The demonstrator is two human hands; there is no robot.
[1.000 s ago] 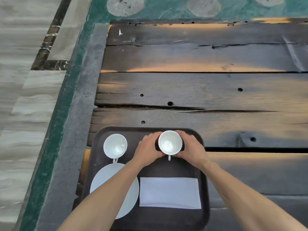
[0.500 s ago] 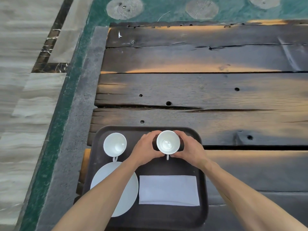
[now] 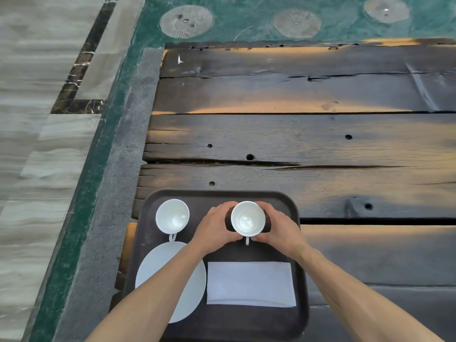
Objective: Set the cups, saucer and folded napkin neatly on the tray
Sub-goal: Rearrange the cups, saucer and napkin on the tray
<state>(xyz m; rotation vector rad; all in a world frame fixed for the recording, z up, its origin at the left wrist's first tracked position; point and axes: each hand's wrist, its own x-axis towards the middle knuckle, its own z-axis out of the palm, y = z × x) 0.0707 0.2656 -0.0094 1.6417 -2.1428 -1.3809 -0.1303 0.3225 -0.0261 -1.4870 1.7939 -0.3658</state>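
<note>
A dark tray lies at the near left corner of the wooden table. On its far right part stands a white cup, handle toward me. My left hand and my right hand curl round the cup's two sides. A second white cup stands at the tray's far left, handle toward me. Just below it lies a white saucer, partly hidden by my left forearm. A folded white napkin lies flat on the near right part of the tray.
The dark plank table stretches away beyond the tray and to its right. Its left edge drops to a grey and green floor border. Round grey discs sit in green ground past the far edge.
Hands and cup stay in the same place on the tray. Only the view has shifted slightly.
</note>
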